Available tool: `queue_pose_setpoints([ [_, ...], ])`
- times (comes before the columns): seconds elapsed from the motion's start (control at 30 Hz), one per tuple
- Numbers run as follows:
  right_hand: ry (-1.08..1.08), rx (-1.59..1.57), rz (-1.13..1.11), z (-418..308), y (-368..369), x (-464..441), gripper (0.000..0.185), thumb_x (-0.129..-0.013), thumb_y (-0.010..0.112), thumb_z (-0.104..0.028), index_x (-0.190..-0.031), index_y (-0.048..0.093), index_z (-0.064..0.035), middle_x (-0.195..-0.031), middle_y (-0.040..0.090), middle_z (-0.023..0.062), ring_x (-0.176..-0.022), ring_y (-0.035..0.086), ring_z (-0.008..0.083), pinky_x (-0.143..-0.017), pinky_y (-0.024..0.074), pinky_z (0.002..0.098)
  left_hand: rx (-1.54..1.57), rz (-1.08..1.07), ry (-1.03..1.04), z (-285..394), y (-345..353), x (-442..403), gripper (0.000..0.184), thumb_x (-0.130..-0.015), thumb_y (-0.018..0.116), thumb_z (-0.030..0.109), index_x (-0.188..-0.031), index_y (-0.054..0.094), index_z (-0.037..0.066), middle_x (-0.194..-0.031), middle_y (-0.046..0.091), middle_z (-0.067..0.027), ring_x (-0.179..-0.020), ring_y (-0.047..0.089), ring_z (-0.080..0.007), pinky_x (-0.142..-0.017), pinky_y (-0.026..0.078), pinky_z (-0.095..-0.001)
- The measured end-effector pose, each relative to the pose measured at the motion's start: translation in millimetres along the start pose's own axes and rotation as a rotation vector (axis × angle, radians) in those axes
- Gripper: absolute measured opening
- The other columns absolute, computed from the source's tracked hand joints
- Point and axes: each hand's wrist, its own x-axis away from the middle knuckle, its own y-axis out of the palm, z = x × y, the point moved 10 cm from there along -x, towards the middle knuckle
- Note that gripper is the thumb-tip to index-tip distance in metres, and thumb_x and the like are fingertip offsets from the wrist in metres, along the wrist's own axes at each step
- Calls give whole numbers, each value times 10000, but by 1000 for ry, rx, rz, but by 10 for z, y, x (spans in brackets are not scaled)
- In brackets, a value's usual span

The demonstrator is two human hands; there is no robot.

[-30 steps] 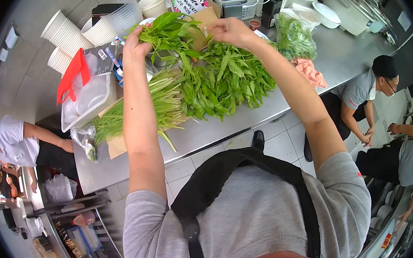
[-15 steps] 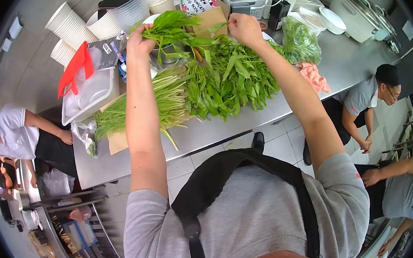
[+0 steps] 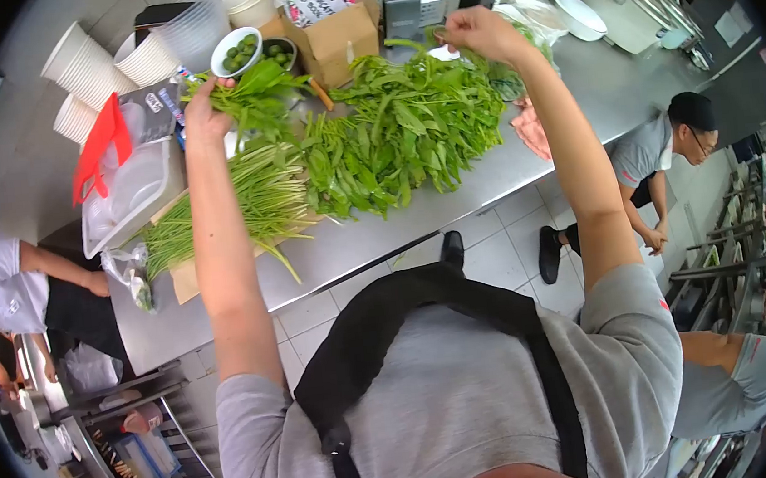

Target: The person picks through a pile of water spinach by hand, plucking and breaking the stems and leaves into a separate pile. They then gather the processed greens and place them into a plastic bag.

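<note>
Hands (image 3: 206, 116) (image 3: 487, 35) at leafy greens (image 3: 410, 136), steel table (image 3: 585, 105), tiled floor (image 3: 512, 250), co-workers (image 3: 643, 151) nearby

The bench (image 3: 602, 88) is smooth metal with a soft sheen. Toward its back edge stand matt white cups (image 3: 87, 63), glossy clear plastic tubs (image 3: 192, 33) and a matt cardboard box (image 3: 341, 47). Crumpled pink cloth (image 3: 530, 130) lies near the front edge; leafy greens (image 3: 419, 131) look faintly glossy.
</note>
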Motion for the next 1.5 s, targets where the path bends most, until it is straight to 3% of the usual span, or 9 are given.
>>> queue_pose_setpoints([
  [0.17,78,-41,-56,139,51,231,164,-774,550,-150,-676,510,-24,-655,547,27,-641,527,91,-563,408,246,-342,-86,-114,-542,690,346,169,-783,534,77,-922,469,8,-787,590,-128,-576,545,-175,-546,494,-290],
  [0.27,123,-543,-109,31,260,193,128,-858,458,-145,-936,467,-43,-960,548,84,-811,565,140,-642,471,239,-498,-341,-265,-1133,1402,619,259,-779,555,100,-984,458,-24,-870,601,-171,-576,557,-147,-541,498,-268],
  [0.5,44,-910,-112,-345,364,153,155,-887,401,-158,-997,447,-60,-997,550,111,-914,545,164,-725,455,291,-405,-409,-471,-1892,1692,620,222,-803,521,95,-989,476,-16,-861,600,-140,-609,553,-151,-576,496,-287],
  [0.77,-70,-658,-132,-522,490,202,103,-804,500,-104,-725,520,-41,-741,592,30,-685,532,81,-617,410,214,-64,-367,-255,-1520,1748,439,195,-807,531,119,-971,499,19,-834,573,-77,-653,528,-153,-622,476,-296],
  [0.9,116,57,111,-149,377,239,76,-688,557,-111,-678,538,-38,-668,580,131,-614,551,248,-602,438,312,-165,-249,224,-831,1546,286,127,-814,511,73,-927,506,15,-837,572,-81,-633,520,-152,-573,470,-283],
  [1.1,66,535,247,-204,245,222,117,-656,502,-41,-748,572,-52,-767,584,161,-746,569,327,-684,448,422,-381,-463,174,-663,1649,499,193,-829,502,124,-976,528,2,-958,578,-74,-725,531,-122,-622,488,-282],
  [1.17,-2,490,271,-354,168,144,122,-670,511,-53,-770,580,-59,-792,585,161,-767,567,327,-675,453,410,-411,-587,180,-691,1796,643,192,-827,508,130,-978,531,13,-995,570,-65,-740,530,-117,-638,485,-277],
  [1.23,-357,325,497,-919,11,208,179,-666,593,-97,-836,570,-46,-688,568,127,-661,571,292,-610,447,371,-408,-620,151,-765,1883,716,210,-823,518,133,-1002,531,25,-1007,567,-58,-751,527,-111,-680,475,-273],
  [1.5,-118,-79,174,-1069,548,9,520,-570,734,-336,-948,557,-25,-687,563,79,-587,527,193,-597,437,295,-574,-624,246,-1007,2099,754,291,-806,546,121,-1077,508,21,-1107,526,-45,-1011,474,-120,-856,373,-260],
])
